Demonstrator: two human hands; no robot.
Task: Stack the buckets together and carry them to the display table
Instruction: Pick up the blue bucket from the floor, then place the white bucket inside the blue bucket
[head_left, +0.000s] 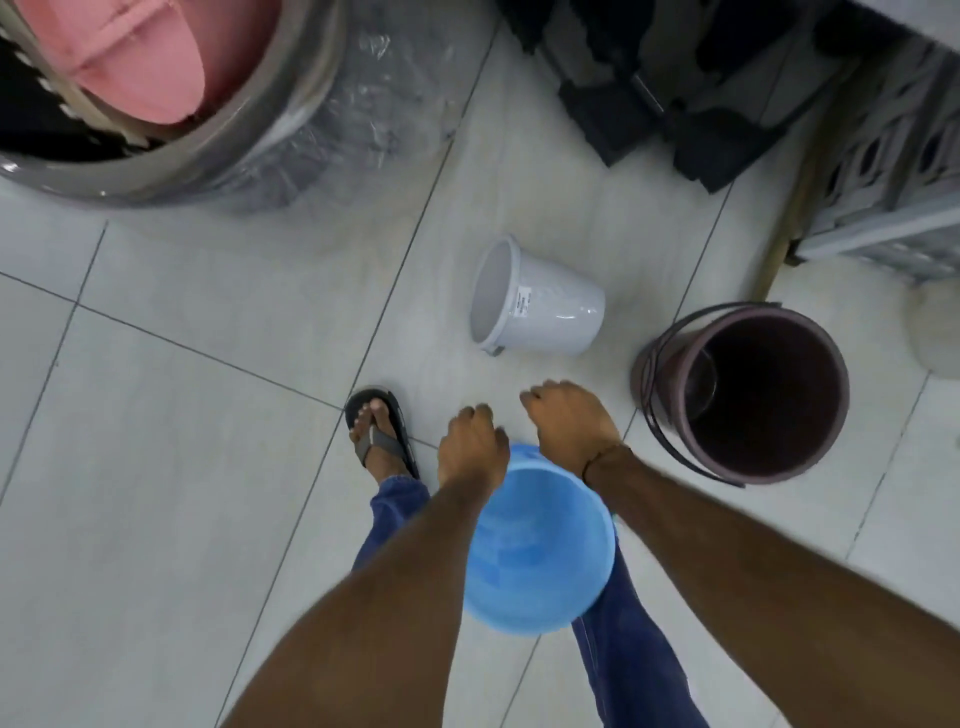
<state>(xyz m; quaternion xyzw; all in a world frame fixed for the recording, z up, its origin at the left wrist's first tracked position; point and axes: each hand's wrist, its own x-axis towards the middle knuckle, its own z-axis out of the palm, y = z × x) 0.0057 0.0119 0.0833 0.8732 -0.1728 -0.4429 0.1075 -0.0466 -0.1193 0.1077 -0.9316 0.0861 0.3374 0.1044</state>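
Observation:
I hold a light blue bucket (540, 551) low in front of my legs, with its mouth facing up at me. My left hand (471, 448) and my right hand (571, 422) curl over its far rim, fingers closed. Beyond my hands, a white bucket (545, 309) lies on its side on the tiled floor, with its mouth to the left and a label on its wall. A dark maroon bucket (748, 400) stands upright to the right, its thin wire handle hanging down around it.
A large grey tub (218, 150) wrapped in plastic, with a pink item inside, stands at the top left. Black objects (654, 98) are piled at the top. A grey lattice crate (893, 171) and a wooden stick (795, 208) are at the right. My sandalled foot (379, 431) is stepping forward.

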